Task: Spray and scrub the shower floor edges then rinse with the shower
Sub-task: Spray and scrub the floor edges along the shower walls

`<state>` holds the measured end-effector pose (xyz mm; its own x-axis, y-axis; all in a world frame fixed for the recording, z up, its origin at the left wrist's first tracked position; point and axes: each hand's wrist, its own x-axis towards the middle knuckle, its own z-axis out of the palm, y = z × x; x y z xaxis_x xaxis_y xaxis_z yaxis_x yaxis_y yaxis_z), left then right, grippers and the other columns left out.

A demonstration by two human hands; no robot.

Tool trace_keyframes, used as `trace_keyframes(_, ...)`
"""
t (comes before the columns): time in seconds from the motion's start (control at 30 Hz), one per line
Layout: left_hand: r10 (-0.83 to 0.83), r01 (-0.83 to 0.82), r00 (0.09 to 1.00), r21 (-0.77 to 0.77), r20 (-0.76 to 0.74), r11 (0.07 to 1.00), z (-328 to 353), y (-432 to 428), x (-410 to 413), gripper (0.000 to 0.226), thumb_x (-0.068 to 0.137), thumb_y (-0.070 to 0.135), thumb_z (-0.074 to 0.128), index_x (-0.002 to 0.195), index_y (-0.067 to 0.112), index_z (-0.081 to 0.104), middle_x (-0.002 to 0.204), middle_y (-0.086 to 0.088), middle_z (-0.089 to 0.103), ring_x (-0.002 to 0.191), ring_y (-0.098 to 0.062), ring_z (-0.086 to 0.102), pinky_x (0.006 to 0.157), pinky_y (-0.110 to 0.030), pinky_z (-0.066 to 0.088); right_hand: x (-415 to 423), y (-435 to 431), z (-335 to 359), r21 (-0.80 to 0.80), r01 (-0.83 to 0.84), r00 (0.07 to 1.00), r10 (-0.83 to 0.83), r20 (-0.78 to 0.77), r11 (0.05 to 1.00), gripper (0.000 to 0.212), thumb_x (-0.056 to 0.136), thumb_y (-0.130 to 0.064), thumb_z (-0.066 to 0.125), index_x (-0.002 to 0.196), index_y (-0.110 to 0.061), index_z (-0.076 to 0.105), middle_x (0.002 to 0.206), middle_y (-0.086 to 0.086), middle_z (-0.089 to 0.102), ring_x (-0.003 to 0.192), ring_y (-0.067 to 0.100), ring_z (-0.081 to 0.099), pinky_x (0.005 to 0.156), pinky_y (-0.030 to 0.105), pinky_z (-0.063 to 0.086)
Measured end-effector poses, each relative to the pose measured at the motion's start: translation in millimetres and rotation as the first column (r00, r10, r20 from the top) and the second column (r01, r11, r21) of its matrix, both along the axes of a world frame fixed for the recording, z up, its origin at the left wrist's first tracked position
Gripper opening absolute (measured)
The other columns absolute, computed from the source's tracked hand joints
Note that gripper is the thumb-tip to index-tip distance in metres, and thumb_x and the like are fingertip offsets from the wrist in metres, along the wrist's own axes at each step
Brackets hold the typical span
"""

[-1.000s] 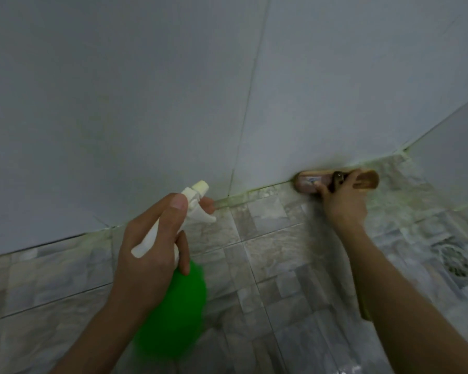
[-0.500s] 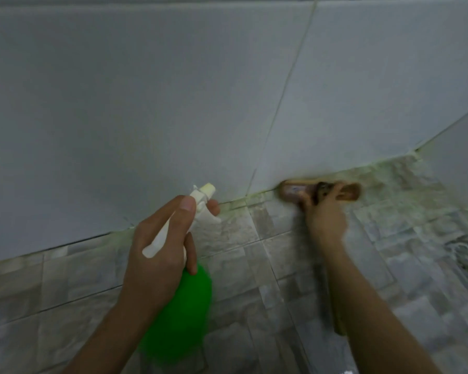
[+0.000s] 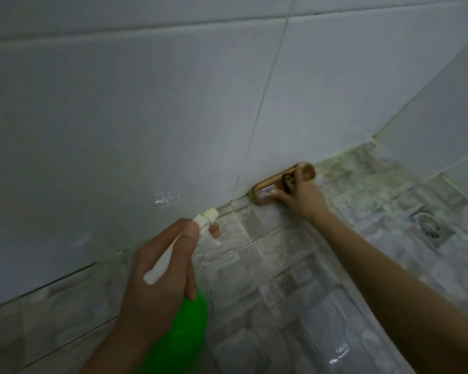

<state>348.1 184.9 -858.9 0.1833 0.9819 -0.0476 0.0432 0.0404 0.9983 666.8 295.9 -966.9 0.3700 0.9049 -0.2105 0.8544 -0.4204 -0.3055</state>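
My left hand (image 3: 160,268) grips a green spray bottle (image 3: 184,330) by its white trigger head (image 3: 204,220), one finger curled on the trigger, nozzle aimed at the seam where wall meets floor. My right hand (image 3: 300,197) holds a wooden scrub brush (image 3: 270,188) and presses it on the floor edge against the white wall tile. The brush's bristles are hidden under it. A greenish stain runs along the floor edge (image 3: 343,157).
White wall tiles (image 3: 146,117) fill the upper view and meet a second wall at a corner (image 3: 373,139) on the right. A floor drain (image 3: 430,225) sits in the grey stone-pattern floor (image 3: 281,265) at right. Wet droplets (image 3: 165,198) glint on the wall.
My right hand has slid the brush leftward along the floor edge, away from the corner. My left hand keeps the bottle in about the same place. The camera has tilted upward.
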Motion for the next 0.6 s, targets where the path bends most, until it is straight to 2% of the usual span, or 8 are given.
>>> trace_keyframes(0.1, -0.013, 0.014, 0.999, -0.026, 0.032, 1.0, 0.9, 16.7, 25.7, 0.054, 0.082, 0.066, 0.049, 0.097, 0.023, 0.076, 0.081, -0.036, 0.065, 0.036, -0.022, 0.044, 0.042, -0.024, 0.039, -7.8, 0.6, -18.5, -0.01, -0.098, 0.995, 0.098, 0.002, 0.995, 0.11, 0.08, -0.066, 0.056, 0.151, -0.011, -0.007, 0.123, 0.026, 0.058, 0.103, 0.041, 0.06, 0.076, 0.041, 0.047)
trace_keyframes(0.17, -0.019, 0.02, 0.999, -0.014, 0.031, 1.0, 4.2, 30.3, 42.8, 0.055, 0.081, 0.066, 0.05, 0.095, 0.021, 0.077, 0.084, -0.034, 0.067, 0.035, -0.02, 0.046, 0.041, -0.023, 0.039, 16.0, 7.2, -17.3, 0.007, -0.067, 0.998, 0.068, -0.015, 0.998, 0.109, 0.08, -0.064, 0.057, 0.151, -0.011, -0.005, 0.126, 0.027, 0.057, 0.107, 0.041, 0.059, 0.08, 0.043, 0.047)
trace_keyframes(0.2, -0.031, 0.031, 0.999, -0.004, 0.038, 0.999, 6.7, 37.0, 51.0, 0.054, 0.081, 0.065, 0.049, 0.095, 0.021, 0.078, 0.087, -0.029, 0.071, 0.034, -0.02, 0.046, 0.041, -0.022, 0.039, 35.0, 11.8, -15.6, 0.017, -0.044, 0.999, 0.044, -0.022, 0.999, 0.107, 0.08, -0.062, 0.059, 0.151, -0.011, -0.003, 0.128, 0.028, 0.055, 0.11, 0.042, 0.057, 0.084, 0.044, 0.046)
trace_keyframes(0.27, -0.049, 0.048, 0.996, 0.014, 0.077, 0.999, 12.1, 47.9, 67.2, 0.05, 0.083, 0.061, 0.048, 0.097, 0.023, 0.078, 0.093, -0.007, 0.078, 0.035, -0.02, 0.045, 0.04, -0.019, 0.039, 81.9, 21.6, -7.9, 0.021, 0.019, 1.0, -0.019, -0.022, 1.0, 0.102, 0.082, -0.058, 0.061, 0.152, -0.013, 0.004, 0.133, 0.028, 0.05, 0.116, 0.043, 0.053, 0.09, 0.044, 0.044)
trace_keyframes(0.33, -0.056, 0.052, 0.995, 0.05, 0.088, 0.997, 17.3, 54.8, 77.4, 0.046, 0.086, 0.057, 0.047, 0.099, 0.023, 0.076, 0.099, 0.004, 0.078, 0.035, -0.02, 0.045, 0.04, -0.018, 0.038, 129.3, 31.9, 2.7, 0.016, 0.08, 0.997, -0.08, -0.023, 0.997, 0.094, 0.08, -0.056, 0.065, 0.149, -0.014, 0.017, 0.136, 0.026, 0.048, 0.12, 0.041, 0.05, 0.094, 0.042, 0.042)
trace_keyframes(0.4, -0.049, 0.042, 0.996, 0.094, 0.074, 0.995, 21.1, 56.6, 83.7, 0.045, 0.089, 0.054, 0.045, 0.102, 0.023, 0.074, 0.101, 0.005, 0.077, 0.035, -0.019, 0.044, 0.04, -0.018, 0.038, 169.3, 43.1, 13.8, 0.008, 0.133, 0.989, -0.132, -0.06, 0.991, 0.091, 0.076, -0.055, 0.069, 0.143, -0.01, 0.027, 0.14, 0.022, 0.044, 0.125, 0.038, 0.046, 0.099, 0.042, 0.039)
trace_keyframes(0.53, 0.002, -0.009, 0.999, 0.121, 0.053, 0.993, 20.2, 52.4, 84.7, 0.044, 0.091, 0.052, 0.043, 0.102, 0.024, 0.074, 0.102, 0.005, 0.077, 0.034, -0.02, 0.044, 0.04, -0.019, 0.039, 193.6, 54.3, 27.1, -0.109, 0.145, 0.987, -0.151, -0.049, 0.983, 0.093, 0.079, -0.057, 0.066, 0.143, -0.004, 0.026, 0.141, 0.023, 0.041, 0.125, 0.038, 0.045, 0.098, 0.044, 0.041)
trace_keyframes(0.6, 0.017, -0.022, 0.999, 0.121, 0.046, 0.992, 17.3, 47.1, 82.9, 0.043, 0.091, 0.053, 0.043, 0.099, 0.027, 0.077, 0.096, -0.005, 0.077, 0.035, -0.022, 0.044, 0.042, -0.019, 0.039, 172.8, 49.8, 31.0, -0.101, 0.103, 0.994, -0.105, -0.007, 0.989, 0.09, 0.077, -0.061, 0.064, 0.138, -0.002, 0.032, 0.134, 0.024, 0.048, 0.12, 0.038, 0.049, 0.093, 0.042, 0.044)
